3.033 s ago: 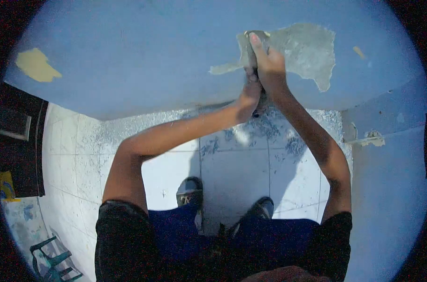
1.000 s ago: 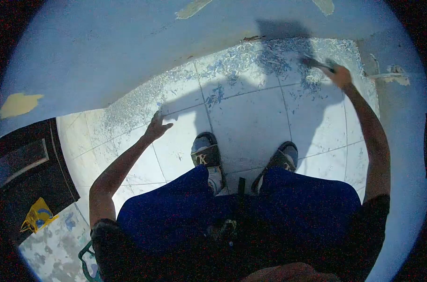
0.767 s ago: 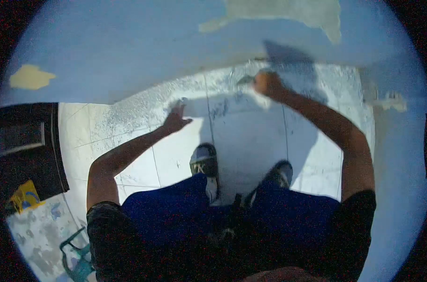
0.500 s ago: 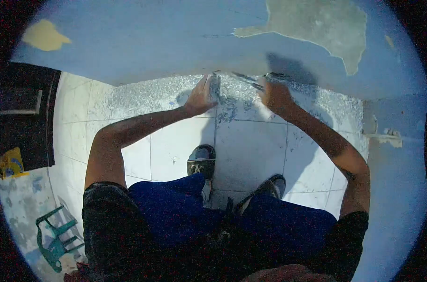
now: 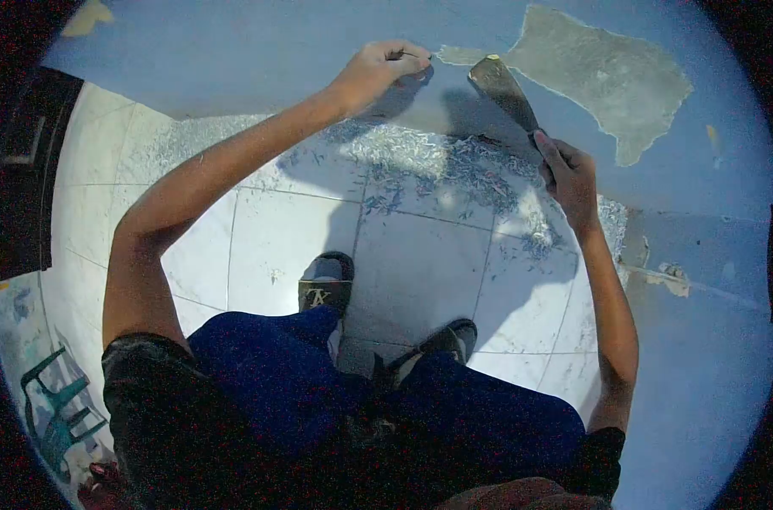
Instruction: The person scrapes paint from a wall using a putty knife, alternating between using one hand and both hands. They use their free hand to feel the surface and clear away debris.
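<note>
My right hand (image 5: 571,181) is wrapped round the handle of a scraper (image 5: 507,95), whose broad blade points up and left. The blade's tip lies at the lower edge of a bare grey patch (image 5: 603,76) on the blue painted wall (image 5: 276,59). My left hand (image 5: 378,75) is closed in a pinch by the wall, close to the left tip of that patch. Whatever its fingertips hold, if anything, is too small to make out.
Paint flakes (image 5: 437,166) lie thick on the white tiled floor (image 5: 420,263) along the wall's foot. My feet in dark slides (image 5: 326,293) stand on the tiles. A green plastic chair (image 5: 59,408) is at the lower left, near a dark door (image 5: 29,170).
Both hands have risen from the flakes at the wall's foot. My left hand has closed near the patch, and the scraper's blade now points up at the patch's edge.
</note>
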Motion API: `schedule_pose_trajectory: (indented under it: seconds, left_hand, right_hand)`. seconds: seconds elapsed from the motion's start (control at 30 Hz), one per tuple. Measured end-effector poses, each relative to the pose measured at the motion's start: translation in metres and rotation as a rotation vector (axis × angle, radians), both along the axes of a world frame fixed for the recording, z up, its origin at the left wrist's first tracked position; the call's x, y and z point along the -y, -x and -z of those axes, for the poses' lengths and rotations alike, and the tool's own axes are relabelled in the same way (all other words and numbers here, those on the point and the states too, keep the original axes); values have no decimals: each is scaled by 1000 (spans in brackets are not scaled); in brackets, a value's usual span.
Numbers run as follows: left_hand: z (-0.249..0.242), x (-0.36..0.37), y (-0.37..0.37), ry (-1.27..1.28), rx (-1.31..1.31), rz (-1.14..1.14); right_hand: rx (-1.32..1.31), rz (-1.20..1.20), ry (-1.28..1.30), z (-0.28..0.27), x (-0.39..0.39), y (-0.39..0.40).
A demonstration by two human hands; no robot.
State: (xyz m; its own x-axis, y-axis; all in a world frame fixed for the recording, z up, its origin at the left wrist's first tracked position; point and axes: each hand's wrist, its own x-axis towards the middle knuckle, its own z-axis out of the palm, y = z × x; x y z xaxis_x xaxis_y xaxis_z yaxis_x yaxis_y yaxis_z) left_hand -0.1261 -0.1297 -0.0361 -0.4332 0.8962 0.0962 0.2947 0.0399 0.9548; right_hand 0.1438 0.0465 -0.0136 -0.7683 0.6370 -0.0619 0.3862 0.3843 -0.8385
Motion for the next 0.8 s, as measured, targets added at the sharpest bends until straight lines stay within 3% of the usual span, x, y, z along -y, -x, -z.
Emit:
schedule_pose_trajectory:
  seconds: [0.13,0.27,0.37,0.5,0.7,0.8]
  left_hand:
    - [-3,12,-3,-12,-23,-50]
    - [-4,17,-3,-8,-50,-30]
    - [2,11,-7,-35,-23,-38]
    - [11,-4,-18,-64,-143,-42]
    - [18,-21,-31,-162,370,142]
    - [2,-30,-43,-11,473,95]
  right_hand:
    - [-31,163,89,22,-26,-22]
    - [28,82,-253,-16,-21,-15]
    - [9,-26,-283,-5,-35,-4]
    - [-63,56,-93,-1,-21,-7]
    - [68,79,-77,-27,-7,-1]
    - [106,127,-118,-43,-10,-2]
